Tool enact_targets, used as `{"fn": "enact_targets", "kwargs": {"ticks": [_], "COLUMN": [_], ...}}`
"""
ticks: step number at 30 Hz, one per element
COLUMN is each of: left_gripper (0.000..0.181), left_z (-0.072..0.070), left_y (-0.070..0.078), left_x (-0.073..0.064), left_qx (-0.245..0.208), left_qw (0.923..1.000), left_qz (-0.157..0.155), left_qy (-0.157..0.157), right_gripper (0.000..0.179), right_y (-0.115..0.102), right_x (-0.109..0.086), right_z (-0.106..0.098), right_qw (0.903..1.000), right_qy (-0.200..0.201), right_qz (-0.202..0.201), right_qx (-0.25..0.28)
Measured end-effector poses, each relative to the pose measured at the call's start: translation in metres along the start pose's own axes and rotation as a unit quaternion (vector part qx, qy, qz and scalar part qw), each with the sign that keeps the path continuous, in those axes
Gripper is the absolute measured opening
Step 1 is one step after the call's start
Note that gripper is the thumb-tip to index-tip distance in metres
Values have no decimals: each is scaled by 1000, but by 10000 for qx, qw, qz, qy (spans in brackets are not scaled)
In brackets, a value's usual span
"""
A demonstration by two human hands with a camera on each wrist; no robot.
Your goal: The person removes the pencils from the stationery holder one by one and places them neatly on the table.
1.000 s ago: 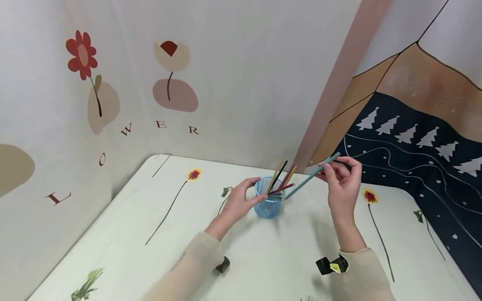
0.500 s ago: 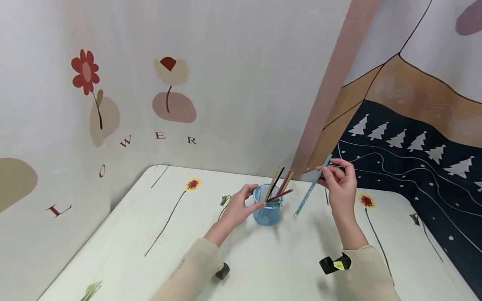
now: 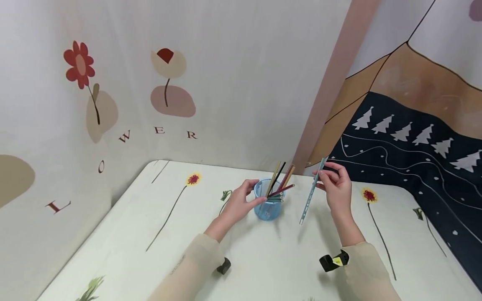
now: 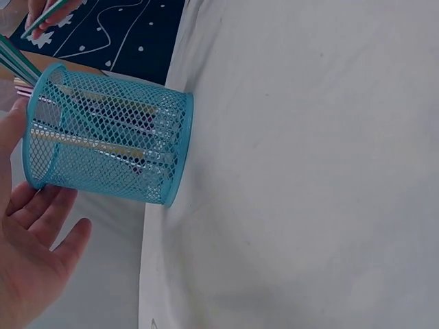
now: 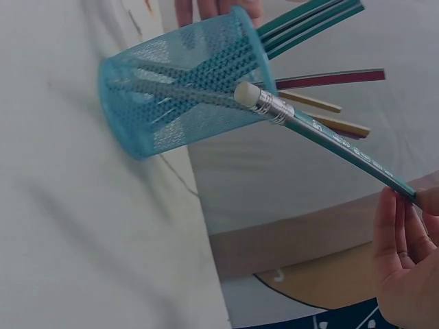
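A blue mesh pencil cup (image 3: 268, 211) stands upright on the white table, holding several pencils (image 3: 288, 175) in yellow, black, red and teal. My left hand (image 3: 238, 204) grips the cup near its rim, thumb on the near side and fingers behind. To the right of the cup, my right hand (image 3: 338, 190) pinches a teal pencil (image 3: 311, 194) near its upper end. This pencil slants down with its white eraser (image 5: 247, 94) at the lower end, outside the cup. In the left wrist view the cup (image 4: 110, 137) shows pencils inside through its mesh.
The table's cloth (image 3: 263, 259) carries printed flowers, such as a yellow and red one (image 3: 193, 179). Behind it rises a pale curtain (image 3: 241, 83) with flower prints. A dark panel with white trees (image 3: 399, 163) hangs at the right.
The teal pencil has come away from beside the cup's rim and swung to a steeper slant. My right hand has shifted slightly left; my left hand stays on the cup.
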State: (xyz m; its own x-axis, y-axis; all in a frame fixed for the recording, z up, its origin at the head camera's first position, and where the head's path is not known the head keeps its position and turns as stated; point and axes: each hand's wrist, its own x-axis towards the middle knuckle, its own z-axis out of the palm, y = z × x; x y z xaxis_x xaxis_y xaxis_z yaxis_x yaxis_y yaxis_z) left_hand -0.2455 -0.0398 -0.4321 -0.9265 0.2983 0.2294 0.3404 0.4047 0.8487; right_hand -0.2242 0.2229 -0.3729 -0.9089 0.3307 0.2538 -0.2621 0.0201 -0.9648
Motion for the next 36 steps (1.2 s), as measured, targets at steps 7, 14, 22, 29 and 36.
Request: {"fn": "enact_targets", "kwargs": {"ticks": [7,14,22,29,36], "left_gripper": [60,60,60,60,59], "left_z": [-2,-2,0,2,2], "left_y": [6,7,8,2,-8], "left_x": [9,9,4,1,2], "left_qx": [-363,-531,-534,-591,-577], "left_qw": [9992,9983,9983,9977,9981], "left_qz": [119,76,3,-78,-66], "left_qy": [-107,-209,-254,-318,-226], "right_gripper": [23,34,40,42,44], "right_y": [13,27,47,62,76], "right_x": [10,13,12,8,10], "right_z": [2,0,-5,-7,-6], "right_qw": [9995,9928,9812,9661,9585], "right_qy": [-149,-384,-770,-954,-1069], "right_qz": [165,685,1140,1456,1748], "right_qx": [-230,-905,-1351,-1907,-1980]}}
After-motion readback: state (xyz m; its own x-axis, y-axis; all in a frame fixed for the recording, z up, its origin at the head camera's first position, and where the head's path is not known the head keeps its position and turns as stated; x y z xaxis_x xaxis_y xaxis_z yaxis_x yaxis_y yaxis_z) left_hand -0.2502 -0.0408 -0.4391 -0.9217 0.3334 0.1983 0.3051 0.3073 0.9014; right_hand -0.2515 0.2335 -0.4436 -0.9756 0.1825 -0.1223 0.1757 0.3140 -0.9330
